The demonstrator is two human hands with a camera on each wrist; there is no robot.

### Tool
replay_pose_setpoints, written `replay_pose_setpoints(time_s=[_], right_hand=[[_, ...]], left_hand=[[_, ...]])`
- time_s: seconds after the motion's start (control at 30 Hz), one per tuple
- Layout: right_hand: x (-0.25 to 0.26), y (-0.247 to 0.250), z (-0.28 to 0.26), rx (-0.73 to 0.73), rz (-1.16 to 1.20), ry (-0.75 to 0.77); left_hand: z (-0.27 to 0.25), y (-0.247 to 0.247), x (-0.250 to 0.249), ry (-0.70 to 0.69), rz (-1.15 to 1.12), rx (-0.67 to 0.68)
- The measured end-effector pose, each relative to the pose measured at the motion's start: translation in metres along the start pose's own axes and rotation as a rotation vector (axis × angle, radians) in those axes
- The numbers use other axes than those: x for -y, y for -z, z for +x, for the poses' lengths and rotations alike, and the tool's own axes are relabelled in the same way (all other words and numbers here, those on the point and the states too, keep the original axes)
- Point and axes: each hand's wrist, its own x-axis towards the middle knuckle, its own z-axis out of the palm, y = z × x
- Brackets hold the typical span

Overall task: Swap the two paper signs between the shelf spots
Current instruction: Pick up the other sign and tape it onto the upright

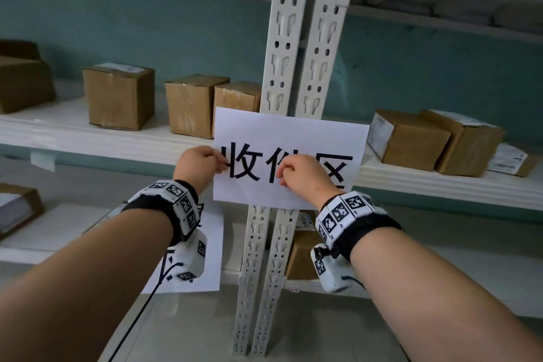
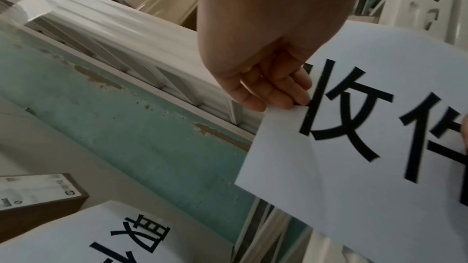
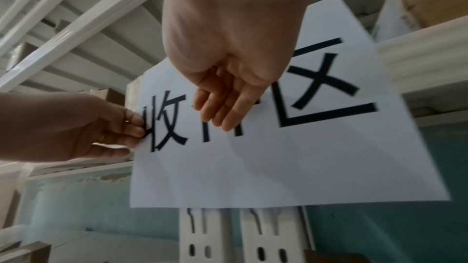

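I have the upper sign (image 1: 291, 138) held flat across the shelf uprights (image 1: 296, 38) at the middle shelf edge. My left hand (image 1: 197, 162) pinches its left margin to keep it level, while my right hand (image 1: 305, 171) rests straight fingers (image 3: 222, 107) on its face, I judge to press it down. The second sign (image 1: 208, 247) hangs on the shelf below.

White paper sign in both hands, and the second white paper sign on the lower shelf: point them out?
Held white paper sign (image 1: 293, 132): head view, blank top area.
Second white paper sign (image 1: 213, 247): head view, right part.
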Motion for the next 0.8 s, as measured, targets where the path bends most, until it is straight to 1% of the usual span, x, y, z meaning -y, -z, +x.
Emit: replay_pose_setpoints(time_s=[0.13, 0.3, 0.37, 0.47, 0.53, 0.63, 0.67, 0.8], right_hand=[[0.021, -0.015, 0.008, 0.047, 0.012, 0.037], [0.037, -0.035, 0.014, 0.074, 0.012, 0.039], [0.043, -0.042, 0.016, 0.080, 0.012, 0.045], [0.052, -0.050, 0.019, 0.086, 0.023, 0.060], [0.058, -0.054, 0.021, 0.098, 0.024, 0.067], [0.066, -0.060, 0.022, 0.118, 0.002, 0.095], [0.069, -0.061, 0.023, 0.125, -0.009, 0.103], [0.073, -0.065, 0.031, 0.142, -0.048, 0.102]], left_hand=[[0.011, 0.018, 0.003, 0.020, -0.050, -0.036], [0.024, 0.049, 0.011, 0.045, -0.091, -0.102], [0.023, 0.054, 0.014, 0.034, -0.079, -0.107], [0.016, 0.048, 0.012, -0.009, -0.042, -0.139], [0.010, 0.039, 0.008, -0.034, -0.060, -0.097], [0.005, 0.025, 0.002, -0.109, 0.006, 0.044], [0.004, 0.023, 0.001, -0.122, 0.022, 0.065], [0.008, 0.024, 0.001, -0.086, -0.032, 0.053]])
